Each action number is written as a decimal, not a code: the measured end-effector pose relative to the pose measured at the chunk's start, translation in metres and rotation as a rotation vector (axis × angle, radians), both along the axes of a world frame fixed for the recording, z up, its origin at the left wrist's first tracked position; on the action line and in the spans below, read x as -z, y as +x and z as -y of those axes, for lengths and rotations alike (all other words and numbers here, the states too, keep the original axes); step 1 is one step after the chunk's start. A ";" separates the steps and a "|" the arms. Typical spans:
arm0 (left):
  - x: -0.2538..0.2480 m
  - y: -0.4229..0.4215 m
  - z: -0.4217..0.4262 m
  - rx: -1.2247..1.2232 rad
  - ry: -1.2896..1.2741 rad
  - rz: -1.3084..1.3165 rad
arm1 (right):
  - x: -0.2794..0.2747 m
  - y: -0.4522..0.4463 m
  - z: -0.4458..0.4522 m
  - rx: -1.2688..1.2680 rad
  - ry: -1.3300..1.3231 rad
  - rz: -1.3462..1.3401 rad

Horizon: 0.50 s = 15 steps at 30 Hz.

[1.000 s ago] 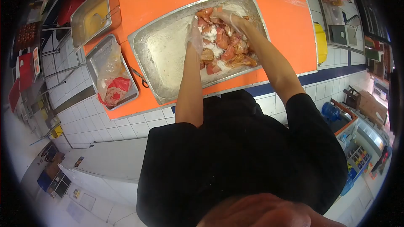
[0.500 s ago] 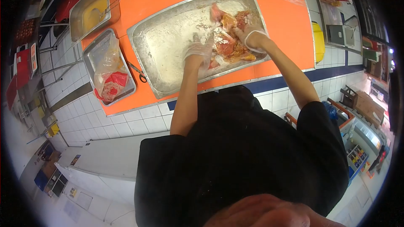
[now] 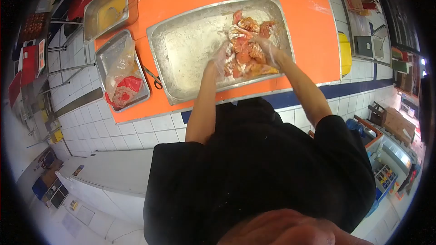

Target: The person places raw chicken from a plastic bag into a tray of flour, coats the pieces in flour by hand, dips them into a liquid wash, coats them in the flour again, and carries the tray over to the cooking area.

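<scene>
Raw meat pieces (image 3: 244,53) lie heaped before me at the 3 o'clock end of a large metal tray (image 3: 166,73) on the orange surface (image 3: 313,41). My left grip (image 3: 221,59) rests against the heap at its 8 o'clock side, my right grip (image 3: 268,50) at its 3 o'clock side, both in clear plastic gloves. Both are cupped inward, but I cannot tell whether my fingers close on any piece. I judge the coating only partway along: white powder (image 3: 193,41) clings to the meat in patches, while red and brown faces show bare. Plenty of loose powder lies toward 9 o'clock in the tray, so it seems far from used up. Outside the tray, scissors (image 3: 157,84) lie just beside it at 8 o'clock, and beyond them a smaller metal tray (image 3: 107,56) holds a plastic bag (image 3: 121,63). A deep metal pan (image 3: 131,12) with yellow contents stands at 10 o'clock.
</scene>
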<state>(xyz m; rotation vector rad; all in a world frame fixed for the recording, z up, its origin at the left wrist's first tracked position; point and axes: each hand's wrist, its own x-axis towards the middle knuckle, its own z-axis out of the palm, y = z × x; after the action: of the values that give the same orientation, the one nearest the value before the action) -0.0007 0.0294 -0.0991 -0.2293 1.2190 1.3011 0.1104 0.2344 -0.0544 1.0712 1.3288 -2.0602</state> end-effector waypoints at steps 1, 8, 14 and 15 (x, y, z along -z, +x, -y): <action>-0.006 -0.003 -0.004 -0.009 -0.053 -0.055 | 0.004 -0.007 0.002 0.030 0.034 0.018; 0.015 -0.008 -0.003 -0.173 0.153 -0.328 | 0.044 -0.012 -0.020 0.012 0.222 -0.389; 0.020 -0.011 -0.003 -0.077 -0.229 -0.878 | -0.079 -0.039 -0.042 -0.244 0.708 -0.324; -0.002 -0.012 -0.008 -0.152 -0.353 -0.788 | -0.050 -0.045 -0.048 -0.276 0.818 -0.295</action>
<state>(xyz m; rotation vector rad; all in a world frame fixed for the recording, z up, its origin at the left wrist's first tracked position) -0.0125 0.0376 -0.0972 -0.0522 2.1411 1.3412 0.0650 0.2823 -0.0046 0.8053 2.4294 -1.5108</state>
